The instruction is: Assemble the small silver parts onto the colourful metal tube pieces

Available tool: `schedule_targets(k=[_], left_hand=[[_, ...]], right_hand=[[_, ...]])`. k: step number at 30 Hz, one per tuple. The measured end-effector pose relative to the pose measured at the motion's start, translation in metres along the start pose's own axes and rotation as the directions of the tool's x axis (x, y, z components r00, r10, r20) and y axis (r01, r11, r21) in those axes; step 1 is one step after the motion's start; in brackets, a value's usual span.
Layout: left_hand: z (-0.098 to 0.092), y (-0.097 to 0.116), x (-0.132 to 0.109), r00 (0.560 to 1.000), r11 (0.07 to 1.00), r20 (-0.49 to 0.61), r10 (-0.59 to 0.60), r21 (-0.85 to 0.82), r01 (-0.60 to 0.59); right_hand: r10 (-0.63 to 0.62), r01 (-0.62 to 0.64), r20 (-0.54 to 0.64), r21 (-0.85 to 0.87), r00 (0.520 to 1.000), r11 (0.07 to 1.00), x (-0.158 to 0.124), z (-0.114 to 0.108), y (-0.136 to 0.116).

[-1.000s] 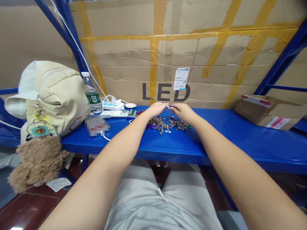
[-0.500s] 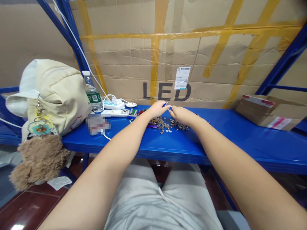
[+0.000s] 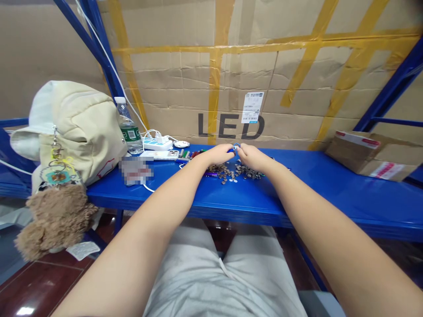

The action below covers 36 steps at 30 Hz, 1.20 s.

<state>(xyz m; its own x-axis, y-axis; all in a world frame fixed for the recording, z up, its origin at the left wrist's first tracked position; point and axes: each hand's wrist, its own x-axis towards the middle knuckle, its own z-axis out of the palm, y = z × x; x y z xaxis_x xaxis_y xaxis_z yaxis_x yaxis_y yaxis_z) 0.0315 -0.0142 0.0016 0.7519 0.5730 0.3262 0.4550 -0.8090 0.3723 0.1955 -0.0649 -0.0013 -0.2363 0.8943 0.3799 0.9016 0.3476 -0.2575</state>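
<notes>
My left hand and my right hand meet over the far part of the blue bench, both with fingers closed. Between their fingertips is a small blue ring-shaped piece, looking like a loop or clip; its exact kind is too small to tell. Beneath the hands lies a pile of small round metal discs. To its right, partly under my right hand, sits a heap of dark metal bits. A purple pen-like stick lies left of the discs.
Left of my hands are several coloured sticks, a phone, a power strip and a water bottle. A cream bag stands farther left. At right sits a small carton; a large cardboard box rises behind.
Both hands have turned slightly, and the blue piece now shows as a loop between the fingertips; before, it stuck out at my left fingers. The camera view shifted slightly.
</notes>
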Motion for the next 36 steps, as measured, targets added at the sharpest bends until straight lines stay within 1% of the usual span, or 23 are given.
schedule_targets(k=[4,6,7,9,12,13,14,15,17,18,19,20,21,22,23,24,25,26,28,29,31,33,36], left_hand=[[-0.003,0.004,0.001,0.995,0.994,-0.046,-0.087,-0.07,0.083],[-0.005,0.006,0.0,0.985,0.979,-0.063,-0.163,-0.134,0.153],[-0.006,0.006,-0.002,0.976,0.963,-0.047,-0.211,-0.179,0.199],[-0.008,0.007,-0.005,0.947,0.906,0.071,-0.312,-0.278,0.32],[-0.013,0.005,-0.009,0.85,0.779,0.34,-0.402,-0.361,0.513],[-0.014,0.003,-0.008,0.831,0.742,0.378,-0.408,-0.392,0.543],[-0.016,0.001,-0.007,0.837,0.709,0.366,-0.408,-0.45,0.543],[-0.017,-0.001,-0.006,0.858,0.676,0.31,-0.408,-0.529,0.513],[-0.017,-0.006,-0.002,0.891,0.622,0.136,-0.432,-0.671,0.404],[-0.017,-0.008,0.0,0.886,0.618,0.058,-0.461,-0.695,0.367],[-0.017,-0.011,0.001,0.87,0.644,-0.001,-0.494,-0.672,0.365],[-0.017,-0.014,0.001,0.855,0.703,-0.043,-0.518,-0.591,0.396],[-0.018,-0.017,0.0,0.846,0.772,-0.072,-0.529,-0.454,0.444],[-0.02,-0.02,-0.003,0.847,0.833,-0.089,-0.523,-0.262,0.487],[-0.023,-0.022,-0.005,0.857,0.862,-0.094,-0.506,-0.051,0.504],[-0.027,-0.023,-0.009,0.865,0.854,-0.098,-0.493,0.134,0.502],[-0.032,-0.024,-0.012,0.866,0.827,-0.115,-0.486,0.26,0.499],[-0.038,-0.024,-0.015,0.864,0.8,-0.146,-0.483,0.329,0.503],[-0.05,-0.021,-0.02,0.848,0.762,-0.186,-0.496,0.375,0.528],[-0.055,-0.018,-0.022,0.842,0.749,-0.165,-0.514,0.392,0.535],[-0.062,-0.013,-0.025,0.819,0.718,-0.049,-0.572,0.453,0.529],[-0.064,-0.008,-0.026,0.775,0.678,0.05,-0.629,0.523,0.517],[-0.062,-0.001,-0.026,0.721,0.63,0.096,-0.686,0.574,0.523]], right_hand=[[0.003,-0.003,-0.008,-0.023,1.0,1.0,-0.001,-0.001,-0.002],[0.017,-0.017,0.007,-0.044,1.0,0.999,-0.002,-0.003,-0.004],[0.023,-0.022,0.021,-0.05,1.0,0.999,-0.002,-0.004,-0.006],[0.042,-0.04,0.064,-0.029,0.997,0.999,-0.004,-0.007,-0.008],[0.111,-0.121,0.112,0.09,0.988,0.989,-0.005,-0.011,-0.006],[0.139,-0.153,0.107,0.135,0.984,0.979,-0.005,-0.012,-0.004],[0.167,-0.181,0.09,0.174,0.982,0.968,-0.004,-0.013,0.0],[0.193,-0.202,0.067,0.204,0.979,0.958,-0.004,-0.013,0.004],[0.228,-0.23,0.035,0.233,0.973,0.945,-0.002,-0.013,0.011],[0.238,-0.24,0.035,0.233,0.971,0.942,-0.002,-0.013,0.014],[0.243,-0.247,0.045,0.225,0.969,0.943,-0.001,-0.013,0.015],[0.24,-0.247,0.056,0.212,0.969,0.946,-0.002,-0.013,0.016],[0.235,-0.243,0.064,0.197,0.97,0.95,-0.002,-0.013,0.016],[0.225,-0.234,0.066,0.182,0.972,0.955,-0.003,-0.013,0.015],[0.213,-0.22,0.063,0.164,0.975,0.961,-0.004,-0.014,0.014],[0.198,-0.205,0.059,0.146,0.978,0.968,-0.005,-0.014,0.013],[0.181,-0.187,0.059,0.128,0.982,0.974,-0.005,-0.015,0.012],[0.166,-0.172,0.064,0.111,0.984,0.979,-0.006,-0.016,0.011],[0.139,-0.146,0.088,0.078,0.986,0.986,-0.006,-0.017,0.011],[0.125,-0.131,0.103,0.062,0.987,0.989,-0.006,-0.018,0.01],[0.092,-0.097,0.126,0.036,0.988,0.995,-0.006,-0.018,0.009],[0.051,-0.055,0.134,0.023,0.99,0.998,-0.006,-0.017,0.006],[0.009,-0.013,0.143,0.026,0.99,1.0,-0.007,-0.014,-0.001]])
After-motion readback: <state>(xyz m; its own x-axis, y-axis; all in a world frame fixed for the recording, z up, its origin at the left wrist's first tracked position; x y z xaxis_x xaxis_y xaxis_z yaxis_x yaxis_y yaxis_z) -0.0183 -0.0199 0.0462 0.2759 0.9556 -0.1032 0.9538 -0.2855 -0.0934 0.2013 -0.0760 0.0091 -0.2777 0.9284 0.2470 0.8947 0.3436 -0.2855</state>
